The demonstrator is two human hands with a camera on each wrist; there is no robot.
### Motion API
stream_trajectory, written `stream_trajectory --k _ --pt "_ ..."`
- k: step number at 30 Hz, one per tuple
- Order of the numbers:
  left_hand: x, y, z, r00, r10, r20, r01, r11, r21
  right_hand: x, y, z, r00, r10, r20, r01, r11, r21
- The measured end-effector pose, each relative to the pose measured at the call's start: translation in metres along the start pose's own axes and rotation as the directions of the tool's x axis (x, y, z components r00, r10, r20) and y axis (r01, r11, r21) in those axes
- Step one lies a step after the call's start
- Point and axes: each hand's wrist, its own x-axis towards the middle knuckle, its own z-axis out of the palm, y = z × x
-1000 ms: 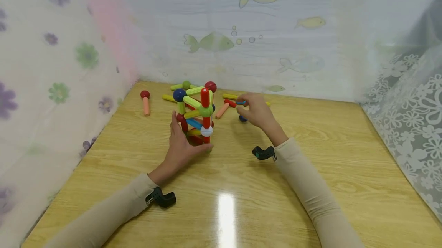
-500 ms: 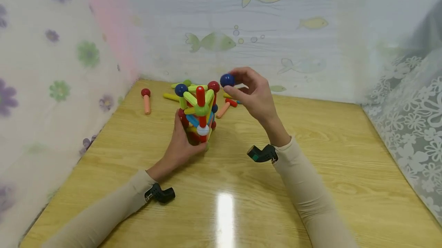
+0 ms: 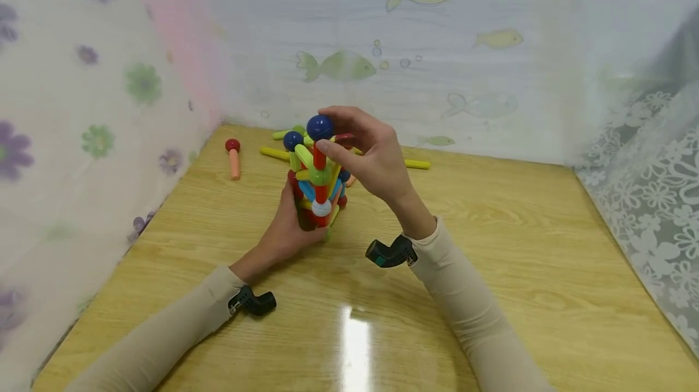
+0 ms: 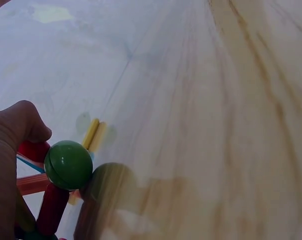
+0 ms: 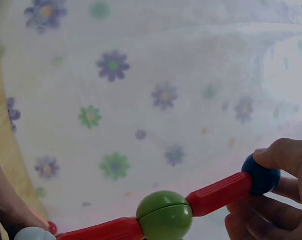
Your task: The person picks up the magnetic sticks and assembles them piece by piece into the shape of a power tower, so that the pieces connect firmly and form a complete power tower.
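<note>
A tower of coloured rods and balls (image 3: 321, 207), like a magnetic building set, stands upright on the wooden table. My left hand (image 3: 285, 225) grips its base, thumb at the front and fingers round the left side. In the left wrist view the thumb lies close to a green ball (image 4: 68, 165) at the bottom. Between thumb and fingers, my right hand (image 3: 377, 155) pinches a dark blue ball (image 3: 319, 127). The ball sits against the top end of an upright red rod (image 5: 220, 194), which rises from a light green ball (image 5: 164, 215). The right hand hides the tower's far right corner.
To the left lies an orange rod with a red ball (image 3: 232, 145) on its end. Behind the tower are a yellow rod (image 3: 274, 153) and light green pieces (image 3: 281, 135). Another yellow rod (image 3: 417, 164) lies beyond the right hand. Printed curtains (image 3: 415, 101) enclose the table.
My right hand has picked up the dark blue ball from the table, raised it and brought it left onto the red rod's top. The left hand keeps its grip on the tower.
</note>
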Motion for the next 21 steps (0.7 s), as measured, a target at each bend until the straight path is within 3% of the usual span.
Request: stream_trajectory --k 5,10,18,21 --pt "0.004 -0.003 -0.003 0.999 0.05 0.007 -0.049 0.998 -0.04 0.003 -0.003 0.002 0.999 -0.019 0.034 0.02 1.0 -0.021" --pt "0.004 0.0 -0.006 0.998 0.053 0.041 -0.051 0.997 -0.051 0.004 -0.004 0.005 0.999 -0.036 0.04 0.038 0.998 -0.053" --pt "-0.003 0.042 -0.015 0.995 0.036 0.095 -0.029 0.997 -0.076 0.003 -0.006 0.004 0.999 -0.025 0.029 0.027 0.996 -0.082" --pt "-0.002 0.039 -0.016 0.992 0.081 0.097 -0.07 0.991 -0.116 0.004 -0.007 0.004 0.998 -0.052 0.043 0.057 0.993 -0.101"
